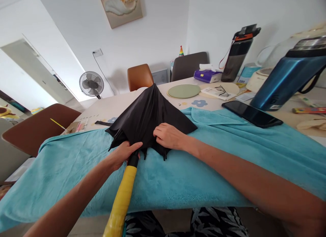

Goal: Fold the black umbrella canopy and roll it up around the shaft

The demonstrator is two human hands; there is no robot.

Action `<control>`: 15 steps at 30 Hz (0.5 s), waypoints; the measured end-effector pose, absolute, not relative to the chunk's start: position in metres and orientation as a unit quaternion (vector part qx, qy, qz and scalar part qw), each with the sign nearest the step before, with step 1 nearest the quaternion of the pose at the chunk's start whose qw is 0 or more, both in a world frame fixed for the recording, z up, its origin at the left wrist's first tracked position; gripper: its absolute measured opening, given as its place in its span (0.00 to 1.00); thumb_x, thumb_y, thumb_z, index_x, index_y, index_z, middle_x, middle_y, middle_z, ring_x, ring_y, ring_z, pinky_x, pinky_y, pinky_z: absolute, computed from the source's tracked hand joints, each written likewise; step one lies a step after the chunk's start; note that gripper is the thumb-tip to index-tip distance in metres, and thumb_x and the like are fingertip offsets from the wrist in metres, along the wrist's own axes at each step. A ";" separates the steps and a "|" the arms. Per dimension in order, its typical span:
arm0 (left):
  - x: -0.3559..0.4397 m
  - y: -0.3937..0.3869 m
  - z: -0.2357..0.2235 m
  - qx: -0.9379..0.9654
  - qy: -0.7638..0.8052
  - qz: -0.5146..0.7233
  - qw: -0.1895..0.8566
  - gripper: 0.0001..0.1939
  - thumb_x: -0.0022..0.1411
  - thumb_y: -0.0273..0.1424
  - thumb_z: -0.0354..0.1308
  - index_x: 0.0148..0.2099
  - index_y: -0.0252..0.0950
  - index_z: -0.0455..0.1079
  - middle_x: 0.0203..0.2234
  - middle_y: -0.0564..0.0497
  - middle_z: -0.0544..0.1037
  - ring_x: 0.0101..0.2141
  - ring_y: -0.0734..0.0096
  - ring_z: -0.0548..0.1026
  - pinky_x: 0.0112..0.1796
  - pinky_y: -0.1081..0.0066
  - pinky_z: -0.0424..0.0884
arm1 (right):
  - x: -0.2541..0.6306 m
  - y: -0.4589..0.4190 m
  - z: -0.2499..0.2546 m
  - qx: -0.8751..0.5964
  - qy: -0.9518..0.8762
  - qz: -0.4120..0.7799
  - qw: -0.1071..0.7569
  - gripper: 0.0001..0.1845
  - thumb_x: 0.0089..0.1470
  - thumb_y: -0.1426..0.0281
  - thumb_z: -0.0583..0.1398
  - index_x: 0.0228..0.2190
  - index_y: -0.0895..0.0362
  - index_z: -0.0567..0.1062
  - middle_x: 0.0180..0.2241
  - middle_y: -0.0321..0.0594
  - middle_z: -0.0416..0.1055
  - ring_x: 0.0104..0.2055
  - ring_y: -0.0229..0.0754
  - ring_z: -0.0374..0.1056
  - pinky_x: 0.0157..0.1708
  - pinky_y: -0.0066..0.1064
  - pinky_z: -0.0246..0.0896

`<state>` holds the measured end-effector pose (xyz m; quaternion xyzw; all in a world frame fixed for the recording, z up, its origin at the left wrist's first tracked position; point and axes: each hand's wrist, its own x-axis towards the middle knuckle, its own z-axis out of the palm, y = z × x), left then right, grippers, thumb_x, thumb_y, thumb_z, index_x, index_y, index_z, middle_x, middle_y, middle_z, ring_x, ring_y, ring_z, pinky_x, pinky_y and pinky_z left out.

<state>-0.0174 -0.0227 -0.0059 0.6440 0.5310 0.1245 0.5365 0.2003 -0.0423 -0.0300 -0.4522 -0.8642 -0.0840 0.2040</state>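
Observation:
A black umbrella, partly folded, lies on a turquoise blanket with its tip pointing away from me. Its yellow-wrapped handle runs down toward my lap. My left hand is closed round the umbrella near the top of the handle, thumb lying over the black cloth. On the right side of the canopy, my right hand has its fingers curled and pressed together at a fold of the cloth. Several rib ends stick out below the canopy between the hands. A black strap extends from the canopy's left side.
The turquoise blanket covers the table's near side. To the right are a phone, a blue tumbler, a dark bottle, glasses and a purple tissue pack. A green round mat lies behind the umbrella. Chairs surround the table.

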 end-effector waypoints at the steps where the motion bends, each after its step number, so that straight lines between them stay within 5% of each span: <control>1: -0.016 -0.023 -0.005 0.645 0.534 0.130 0.531 0.22 0.50 0.49 0.57 0.24 0.32 0.66 0.17 0.50 0.71 0.20 0.74 0.66 0.22 0.73 0.57 | 0.203 -0.044 -0.029 -0.454 -0.859 -0.080 0.222 0.09 0.51 0.78 0.51 0.28 0.59 0.70 0.31 0.42 0.72 0.34 0.40 0.66 0.44 0.35 0.56; 5: -0.011 -0.026 0.000 0.642 0.535 0.137 0.532 0.21 0.51 0.47 0.57 0.21 0.33 0.65 0.15 0.51 0.68 0.19 0.76 0.64 0.22 0.74 0.59 | 0.217 -0.049 -0.023 -0.478 -0.817 -0.081 0.312 0.08 0.50 0.78 0.52 0.30 0.58 0.70 0.34 0.42 0.72 0.39 0.42 0.67 0.46 0.36 0.57; 15: -0.018 -0.025 0.006 0.415 0.396 0.250 0.780 0.15 0.58 0.40 0.55 0.33 0.30 0.67 0.15 0.57 0.62 0.15 0.82 0.59 0.15 0.80 0.57 | 0.239 -0.050 -0.005 -0.556 -0.636 -0.038 0.533 0.08 0.55 0.68 0.52 0.35 0.56 0.69 0.38 0.42 0.72 0.42 0.44 0.68 0.44 0.38 0.61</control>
